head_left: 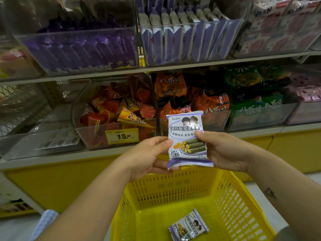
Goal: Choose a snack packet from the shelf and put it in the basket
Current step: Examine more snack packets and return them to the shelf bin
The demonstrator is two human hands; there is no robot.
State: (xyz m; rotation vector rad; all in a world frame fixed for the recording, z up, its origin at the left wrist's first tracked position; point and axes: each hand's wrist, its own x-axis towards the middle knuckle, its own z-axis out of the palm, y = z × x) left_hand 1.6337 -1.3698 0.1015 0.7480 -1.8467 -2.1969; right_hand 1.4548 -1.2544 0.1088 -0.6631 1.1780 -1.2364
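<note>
My left hand (147,155) pinches purple-white snack packet (186,140) at left edge, thumb on front. My right hand (224,152) grips right edge, thumb over print. Packet upright above yellow basket (231,186), in front of shelf (104,74). Second packet (188,225), seemingly same kind, lies flat on basket floor. Price tag (122,136) on bin behind.

Yellow slotted plastic basket (173,188) open-topped, mouth wide open. Purple-and-white printed snack packet (186,140) hangs above the far rim; clear drop beneath. A second matching packet (188,225) lies flat on basket floor, near side. Ahead, clear acrylic bin (90,136) heaped full, grey shelf board (104,73) low overhead.
</note>
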